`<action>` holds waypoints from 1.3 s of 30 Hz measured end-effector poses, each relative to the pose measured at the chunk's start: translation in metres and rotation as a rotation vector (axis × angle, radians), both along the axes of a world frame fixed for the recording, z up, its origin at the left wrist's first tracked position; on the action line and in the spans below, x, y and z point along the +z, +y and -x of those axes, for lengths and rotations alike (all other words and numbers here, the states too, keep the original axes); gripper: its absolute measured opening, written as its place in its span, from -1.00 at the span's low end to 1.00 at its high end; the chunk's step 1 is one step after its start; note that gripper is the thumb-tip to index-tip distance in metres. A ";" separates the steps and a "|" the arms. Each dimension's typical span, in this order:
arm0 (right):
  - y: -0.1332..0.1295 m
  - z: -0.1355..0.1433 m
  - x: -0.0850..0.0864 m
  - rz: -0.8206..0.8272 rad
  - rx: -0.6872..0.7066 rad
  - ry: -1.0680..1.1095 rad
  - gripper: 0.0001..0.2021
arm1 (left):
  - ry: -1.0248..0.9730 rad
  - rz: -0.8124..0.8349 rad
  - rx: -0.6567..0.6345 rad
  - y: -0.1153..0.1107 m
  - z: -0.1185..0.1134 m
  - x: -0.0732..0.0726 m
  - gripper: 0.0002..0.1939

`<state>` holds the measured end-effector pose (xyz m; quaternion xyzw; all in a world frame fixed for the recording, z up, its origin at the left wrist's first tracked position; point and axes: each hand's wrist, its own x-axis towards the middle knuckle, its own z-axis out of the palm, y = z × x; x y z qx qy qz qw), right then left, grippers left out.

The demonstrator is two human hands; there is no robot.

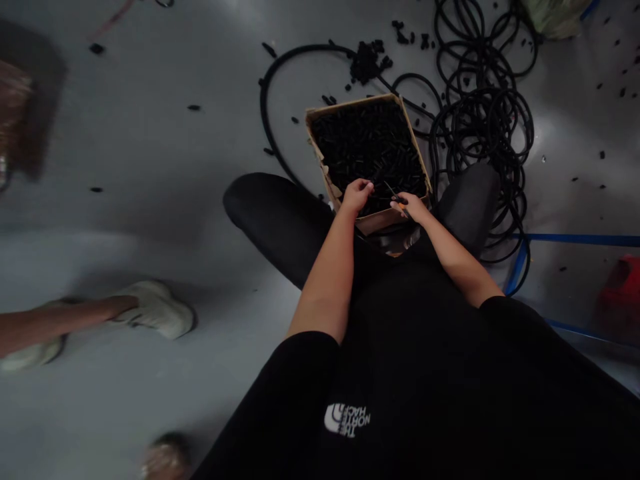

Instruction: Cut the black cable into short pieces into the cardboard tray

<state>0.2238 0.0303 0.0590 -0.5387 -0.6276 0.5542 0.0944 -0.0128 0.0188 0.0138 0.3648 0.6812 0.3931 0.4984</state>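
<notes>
Orange-and-black hand tool (pixel 401 199) gripped in right hand (pixel 411 205), tip over black pieces (pixel 367 143) filling cardboard box (pixel 383 221). Left hand (pixel 356 196) near it, fingertips pinched, can't tell on what. Black hose (pixel 487 59) coiled on floor (pixel 200 153) beyond.

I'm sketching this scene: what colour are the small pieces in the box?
The small pieces in the box are black, shown in the head view.

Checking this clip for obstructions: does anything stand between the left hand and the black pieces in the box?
Nothing visible does. The box is open on top, and the left hand is over its near end, by the black pieces. The right hand, holding a slim tool, is off to the side.
</notes>
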 end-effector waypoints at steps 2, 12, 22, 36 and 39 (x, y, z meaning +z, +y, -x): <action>0.000 0.001 0.001 0.066 -0.025 0.024 -0.62 | 0.056 -0.021 -0.027 0.000 0.000 0.000 -0.82; -0.003 0.005 0.001 0.095 0.015 0.027 -0.67 | 0.191 -0.017 -0.199 -0.006 -0.008 0.010 -0.83; 0.001 0.003 0.020 -0.081 0.080 -0.165 -0.60 | 0.231 -0.028 -0.192 -0.007 -0.013 0.012 -0.87; -0.014 0.012 0.044 -0.250 0.314 -0.428 -0.47 | -0.093 -0.112 -0.040 -0.003 -0.014 -0.003 -0.58; -0.013 0.012 0.039 -0.237 0.267 -0.365 -0.57 | -0.018 -0.128 -0.003 -0.002 -0.012 -0.003 -0.58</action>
